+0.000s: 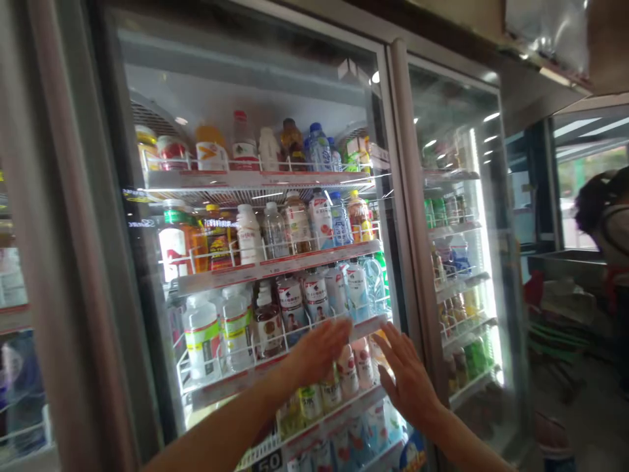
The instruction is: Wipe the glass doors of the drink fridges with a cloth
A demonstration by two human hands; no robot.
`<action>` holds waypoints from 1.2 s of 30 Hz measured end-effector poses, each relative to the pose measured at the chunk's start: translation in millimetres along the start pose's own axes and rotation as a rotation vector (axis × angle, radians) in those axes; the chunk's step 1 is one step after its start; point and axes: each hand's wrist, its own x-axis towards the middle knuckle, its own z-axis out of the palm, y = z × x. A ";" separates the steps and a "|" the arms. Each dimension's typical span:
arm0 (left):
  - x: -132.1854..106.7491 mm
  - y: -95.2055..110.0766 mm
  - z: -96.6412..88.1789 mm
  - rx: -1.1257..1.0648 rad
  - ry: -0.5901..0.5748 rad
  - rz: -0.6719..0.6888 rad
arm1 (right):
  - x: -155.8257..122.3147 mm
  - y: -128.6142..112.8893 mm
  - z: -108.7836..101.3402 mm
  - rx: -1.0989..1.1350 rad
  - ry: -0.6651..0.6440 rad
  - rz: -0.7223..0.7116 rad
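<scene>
My left hand (319,351) is raised in front of a glass-fronted drinks fridge, fingers stretched out to the right and slightly blurred, holding nothing. Just right of it, near the door frame (417,262), my right hand (405,373) is open with its fingers apart and pointing up. Behind the hands, wire-fronted shelves hold rows of bottles. Nearest the left hand are dark-labelled bottles (291,301) and, lower down, pink-labelled bottles (363,360). White bottles with green-yellow labels (202,337) stand further left. Whether either hand touches the glass I cannot tell.
A second glass fridge door (462,229) with lit shelves of drinks is to the right. Another fridge section (17,314) shows at the left edge. At the far right a person (609,223) is partly in view beside a window (590,151).
</scene>
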 end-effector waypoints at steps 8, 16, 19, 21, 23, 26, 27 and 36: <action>62.0 0.9 21.7 -0.038 -0.046 -0.045 | -16.4 0.2 5.3 -0.096 -0.014 0.050; 68.7 -29.9 8.3 -0.041 -0.022 -0.039 | -33.0 30.0 -15.1 -0.125 0.020 0.057; 64.4 -30.5 3.1 -0.023 -0.025 -0.067 | -23.9 34.9 -16.4 -0.125 0.025 0.080; 56.6 -14.1 4.6 -0.036 -0.051 0.077 | -21.2 34.3 -14.8 -0.115 0.004 0.025; 53.5 -5.2 6.3 -0.046 -0.076 0.164 | -20.4 33.7 -11.7 -0.088 -0.011 -0.029; 64.2 -19.2 5.0 -0.028 -0.075 0.034 | -17.7 34.6 -4.9 -0.051 0.016 -0.010; 68.9 -25.1 4.3 -0.019 -0.071 -0.025 | -16.1 34.8 -2.1 -0.046 0.029 0.014; 70.2 -10.0 11.1 -0.008 -0.048 0.005 | -2.6 37.2 9.5 0.012 0.045 -0.021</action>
